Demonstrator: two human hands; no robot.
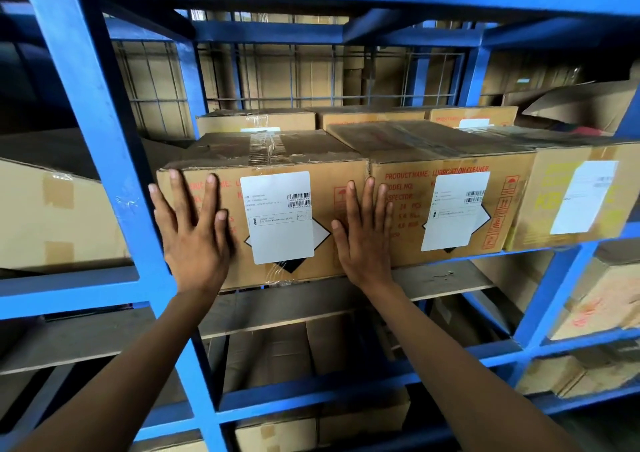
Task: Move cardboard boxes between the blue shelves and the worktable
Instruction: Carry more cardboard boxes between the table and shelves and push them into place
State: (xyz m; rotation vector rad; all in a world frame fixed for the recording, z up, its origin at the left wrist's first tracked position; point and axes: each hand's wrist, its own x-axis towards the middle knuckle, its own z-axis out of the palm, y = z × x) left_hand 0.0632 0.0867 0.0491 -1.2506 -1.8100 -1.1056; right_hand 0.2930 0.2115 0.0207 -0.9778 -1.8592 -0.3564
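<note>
A taped cardboard box (277, 160) with a white label sits on a board of the blue shelves (104, 133), its front face toward me. My left hand (194, 233) lies flat against the left part of that face, fingers spread. My right hand (363, 230) presses flat on the face's right edge, fingertips reaching the seam with the neighbouring box (446, 153). Neither hand grips anything. The box's front overhangs the board slightly. The worktable is out of view.
More boxes stand behind and to the right, one with yellow print (581, 195). A blue upright (86, 88) runs just left of my left hand. Other cartons fill the left bay (52, 216) and the lower shelves (311, 354). A wire mesh (311, 70) backs the bay.
</note>
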